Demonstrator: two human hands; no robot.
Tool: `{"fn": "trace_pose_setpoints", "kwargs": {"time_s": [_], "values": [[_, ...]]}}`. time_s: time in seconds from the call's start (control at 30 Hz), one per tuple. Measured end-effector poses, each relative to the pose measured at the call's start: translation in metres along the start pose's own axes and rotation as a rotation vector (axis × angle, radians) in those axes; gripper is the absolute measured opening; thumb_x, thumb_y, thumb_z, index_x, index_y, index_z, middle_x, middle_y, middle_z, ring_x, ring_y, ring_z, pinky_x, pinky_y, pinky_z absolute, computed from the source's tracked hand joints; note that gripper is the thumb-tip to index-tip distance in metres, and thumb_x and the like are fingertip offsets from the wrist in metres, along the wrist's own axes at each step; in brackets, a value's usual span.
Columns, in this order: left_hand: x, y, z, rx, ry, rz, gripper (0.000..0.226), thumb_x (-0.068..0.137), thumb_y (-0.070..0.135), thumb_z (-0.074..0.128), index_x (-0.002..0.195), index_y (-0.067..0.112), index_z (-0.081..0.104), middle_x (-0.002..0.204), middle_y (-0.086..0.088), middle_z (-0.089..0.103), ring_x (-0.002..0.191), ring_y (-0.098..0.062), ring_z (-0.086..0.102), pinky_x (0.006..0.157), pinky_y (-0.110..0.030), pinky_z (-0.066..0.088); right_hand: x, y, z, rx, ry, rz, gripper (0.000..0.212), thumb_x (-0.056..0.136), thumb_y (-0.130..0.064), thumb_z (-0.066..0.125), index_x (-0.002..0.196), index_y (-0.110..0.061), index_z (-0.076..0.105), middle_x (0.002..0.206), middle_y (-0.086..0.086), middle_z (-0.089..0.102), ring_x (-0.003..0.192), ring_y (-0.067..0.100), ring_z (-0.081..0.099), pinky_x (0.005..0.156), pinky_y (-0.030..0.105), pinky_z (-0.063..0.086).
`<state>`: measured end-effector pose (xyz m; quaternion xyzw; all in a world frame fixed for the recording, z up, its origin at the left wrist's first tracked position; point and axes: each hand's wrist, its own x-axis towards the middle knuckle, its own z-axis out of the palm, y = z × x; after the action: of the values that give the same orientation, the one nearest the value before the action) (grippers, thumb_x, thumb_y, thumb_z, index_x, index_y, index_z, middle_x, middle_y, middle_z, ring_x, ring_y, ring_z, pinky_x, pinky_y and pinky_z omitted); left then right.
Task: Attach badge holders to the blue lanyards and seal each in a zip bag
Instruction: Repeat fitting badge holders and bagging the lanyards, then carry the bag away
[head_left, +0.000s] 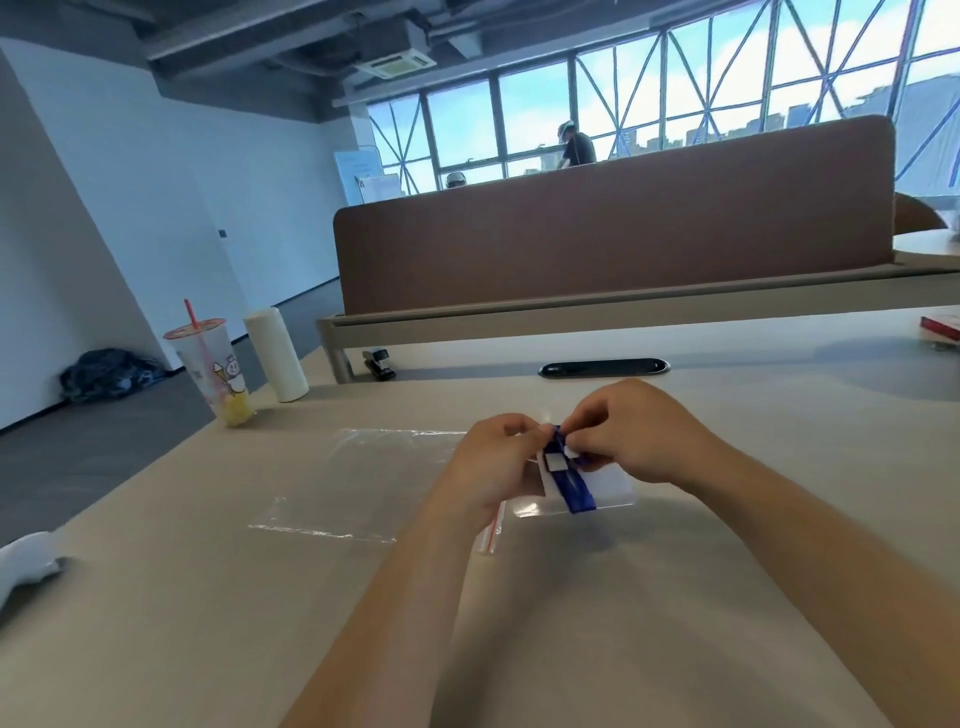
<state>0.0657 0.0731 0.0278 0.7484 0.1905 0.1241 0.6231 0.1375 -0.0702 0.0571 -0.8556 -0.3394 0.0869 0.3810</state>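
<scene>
Setting: open-plan office. Evidence as follows. Long beige tabletop (208, 623) with an oval cable port (604, 368) set into it at the far side. Beyond it, a second desk row fitted with a brown fabric divider screen (613, 228). Black stapler (378, 364) at the far left, near a paper roll (275, 353) and a plastic drink cup (213, 371) with a straw. Ceiling open, ducts exposed, one cassette air-conditioning unit (396, 65). Full-height windows (535, 104) on the far wall, city buildings outside. Whiteboard (358, 169) far left. One person (576, 143) standing behind the divider. Dark carpet floor (78, 452) at left.
</scene>
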Motion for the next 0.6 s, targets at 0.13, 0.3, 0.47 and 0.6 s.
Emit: {"fn": "trace_pose_setpoints", "kwargs": {"time_s": [0.13,0.3,0.47,0.6], "values": [[0.0,0.0,0.001,0.014,0.01,-0.014,0.019,0.091,0.028,0.062,0.089,0.012,0.072,0.092,-0.014,0.075,0.088,-0.035,0.074,0.086,-0.054,0.057,0.001,0.004,0.007,-0.024,0.04,-0.029,0.008,0.087,-0.014,0.071,0.086,-0.022,0.071,0.079,-0.008,0.07,0.069,0.009,0.069,0.067,0.018,0.053],[0.0,0.003,0.001,-0.017,0.048,-0.008,0.015,0.09,0.025,0.067,0.085,0.016,0.077,0.092,-0.01,0.074,0.088,-0.031,0.073,0.08,-0.048,0.06,0.0,0.006,0.012,-0.22,0.19,-0.129,0.009,0.087,-0.027,0.071,0.084,-0.029,0.064,0.102,-0.009,0.052,0.098,0.011,0.051,0.086,0.025,0.044],[0.0,0.002,0.003,0.041,0.046,0.003,0.008,0.091,0.02,0.069,0.09,0.016,0.076,0.096,-0.009,0.075,0.095,-0.03,0.071,0.084,-0.047,0.06,-0.002,0.005,0.011,-0.163,0.134,-0.056,0.025,0.085,-0.029,0.073,0.098,-0.026,0.051,0.109,-0.005,0.061,0.097,0.018,0.061,0.087,0.032,0.055],[0.002,0.006,0.003,0.063,0.105,-0.051,0.012,0.086,0.016,0.074,0.094,0.009,0.066,0.099,-0.015,0.073,0.092,-0.032,0.072,0.08,-0.046,0.061,0.002,0.007,0.01,-0.149,0.075,0.008,0.027,0.085,-0.028,0.074,0.105,-0.021,0.056,0.105,-0.001,0.065,0.092,0.018,0.062,0.085,0.03,0.052]]}}
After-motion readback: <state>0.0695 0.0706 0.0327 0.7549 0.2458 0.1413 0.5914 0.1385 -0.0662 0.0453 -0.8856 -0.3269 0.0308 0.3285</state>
